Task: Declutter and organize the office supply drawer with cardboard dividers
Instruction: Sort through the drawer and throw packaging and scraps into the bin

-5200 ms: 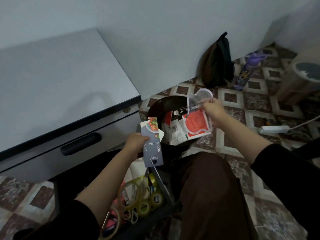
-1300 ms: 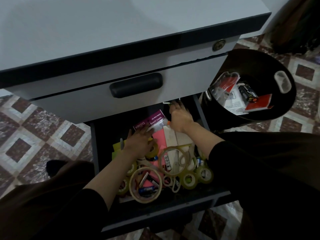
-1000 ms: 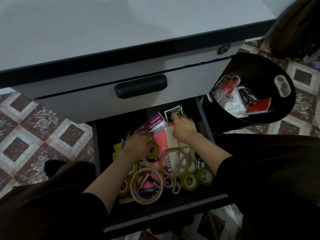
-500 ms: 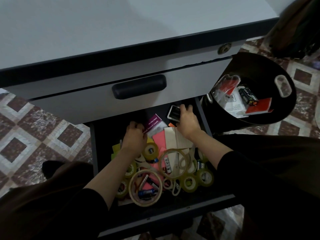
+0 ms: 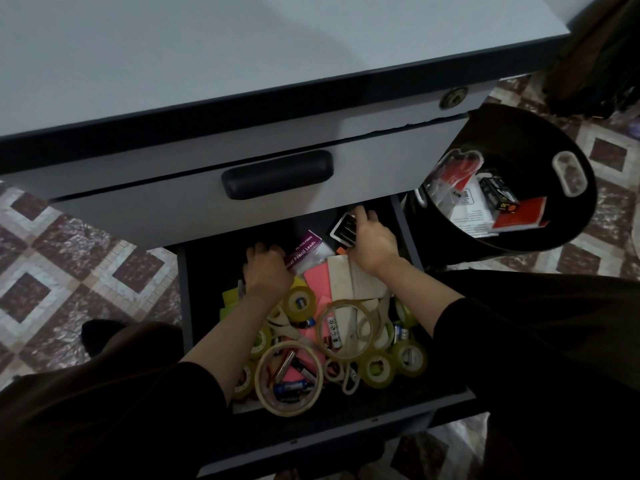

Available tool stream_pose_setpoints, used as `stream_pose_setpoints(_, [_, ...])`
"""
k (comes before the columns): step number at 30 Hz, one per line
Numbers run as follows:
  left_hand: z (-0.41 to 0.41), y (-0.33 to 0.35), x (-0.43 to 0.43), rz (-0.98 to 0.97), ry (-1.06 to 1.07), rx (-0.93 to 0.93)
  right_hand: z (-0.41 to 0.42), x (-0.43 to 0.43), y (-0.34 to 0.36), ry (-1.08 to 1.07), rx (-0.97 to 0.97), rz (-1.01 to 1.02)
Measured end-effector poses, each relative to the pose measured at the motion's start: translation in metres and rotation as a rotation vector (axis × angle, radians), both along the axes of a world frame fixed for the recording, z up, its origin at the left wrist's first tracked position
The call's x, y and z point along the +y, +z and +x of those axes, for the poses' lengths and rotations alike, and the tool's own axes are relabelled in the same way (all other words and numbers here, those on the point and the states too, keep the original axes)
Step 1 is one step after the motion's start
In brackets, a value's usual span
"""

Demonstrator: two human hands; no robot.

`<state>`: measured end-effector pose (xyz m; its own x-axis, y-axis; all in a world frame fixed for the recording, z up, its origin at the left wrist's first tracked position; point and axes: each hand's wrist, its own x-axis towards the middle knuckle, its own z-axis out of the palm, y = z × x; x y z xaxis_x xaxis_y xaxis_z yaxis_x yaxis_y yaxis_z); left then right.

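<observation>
Right hand (image 5: 373,242) pinches a small dark packet (image 5: 344,229) at the back of the open drawer (image 5: 184,306). Left hand (image 5: 268,270) curls against the pencil-lead packet (image 5: 304,250); hold undetermined. Advise drawing the dark packet out low, clear of the upper drawer front (image 5: 173,209).

Both arms reach forward; left hand (image 5: 268,268) curled, right hand (image 5: 373,244) grips dark packet (image 5: 344,230).

Pink paper (image 5: 317,282); purple leads packet (image 5: 304,249); black bin (image 5: 554,161); maroon-white diamond floor (image 5: 69,265)
</observation>
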<state>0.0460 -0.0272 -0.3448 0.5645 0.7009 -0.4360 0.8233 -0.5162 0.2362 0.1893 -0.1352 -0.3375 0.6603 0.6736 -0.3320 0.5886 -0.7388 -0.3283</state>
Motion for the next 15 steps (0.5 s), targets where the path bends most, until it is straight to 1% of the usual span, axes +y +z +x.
stream_pose_setpoints(3, [0.002,0.002,-0.001,0.003,0.016,-0.031,0.0,-0.003,0.008,0.011,-0.007,0.012])
stream_pose_setpoints(7, [-0.006,0.015,-0.002,0.038,-0.04,-0.111,-0.003,-0.013,0.019,0.152,0.029,-0.085])
stream_pose_setpoints(9, [-0.01,0.027,-0.002,0.071,-0.079,-0.146,-0.007,-0.019,0.024,0.185,0.042,-0.122])
stream_pose_setpoints(12, [-0.014,0.048,-0.009,0.121,-0.153,-0.132,-0.016,-0.027,0.032,0.225,0.001,-0.164])
stream_pose_setpoints(14, [-0.02,0.062,-0.017,0.096,-0.136,-0.131,-0.022,-0.032,0.039,0.277,-0.029,-0.192])
stream_pose_setpoints(15, [-0.025,0.068,-0.021,0.052,-0.101,-0.144,-0.025,-0.033,0.043,0.29,-0.025,-0.196])
